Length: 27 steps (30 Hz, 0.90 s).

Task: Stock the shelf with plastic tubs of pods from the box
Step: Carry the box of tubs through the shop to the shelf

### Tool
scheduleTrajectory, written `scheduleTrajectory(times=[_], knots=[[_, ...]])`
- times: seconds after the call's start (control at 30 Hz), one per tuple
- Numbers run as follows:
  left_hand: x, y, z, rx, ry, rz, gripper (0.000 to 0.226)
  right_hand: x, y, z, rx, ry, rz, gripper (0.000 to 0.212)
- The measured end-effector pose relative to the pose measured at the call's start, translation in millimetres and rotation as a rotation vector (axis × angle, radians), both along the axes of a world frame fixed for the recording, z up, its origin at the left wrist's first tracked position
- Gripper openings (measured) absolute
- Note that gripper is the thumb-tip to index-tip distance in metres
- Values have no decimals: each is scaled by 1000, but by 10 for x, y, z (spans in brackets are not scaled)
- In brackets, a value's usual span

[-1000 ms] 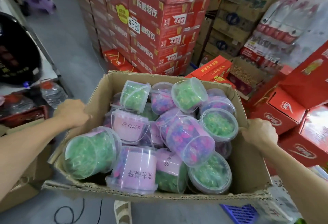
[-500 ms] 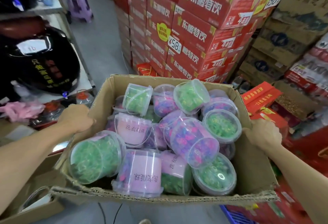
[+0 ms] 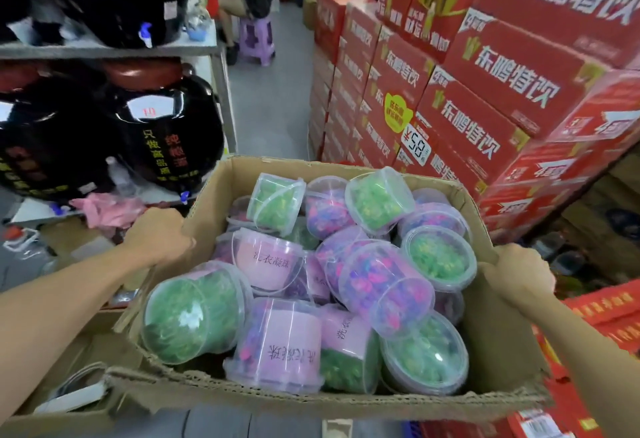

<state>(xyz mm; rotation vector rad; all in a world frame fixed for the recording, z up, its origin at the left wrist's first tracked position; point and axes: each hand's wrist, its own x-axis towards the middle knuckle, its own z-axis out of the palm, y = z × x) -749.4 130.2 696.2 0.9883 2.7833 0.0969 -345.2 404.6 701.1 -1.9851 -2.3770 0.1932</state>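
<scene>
Carrying phase: cardboard box (image 3: 491,326) is clamped at opposite side rims by left hand (image 3: 157,235) and right hand (image 3: 517,273), jumbled tubs (image 3: 384,288) held inside between both grips.

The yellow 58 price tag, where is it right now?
Head view, upper right of centre: the price tag is stuck on the stacked red cartons, just beyond the cardboard box's far rim.

Grey floor (image 3: 266,108); red drink cartons (image 3: 485,91) stacked right; metal shelf (image 3: 214,91) left bearing black jars (image 3: 166,132); purple stool (image 3: 258,39) beyond.
</scene>
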Motion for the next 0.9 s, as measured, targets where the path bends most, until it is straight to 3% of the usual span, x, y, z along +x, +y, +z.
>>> scheduleTrajectory(times=[0.1,0.37,0.57,0.9], knots=[[-112,292,-68,-25,-28,82,38,-307,526,-21,5,-3,52,28],[-485,941,-73,-104,-18,168,25,-1067,1743,29,-6,-17,214,23],[-716,1363,49,-101,19,263,26,-1568,2337,100,-2,26,243,26],[-1676,1887,-46,-105,50,245,27,-2495,2929,135,8,-6,265,19]])
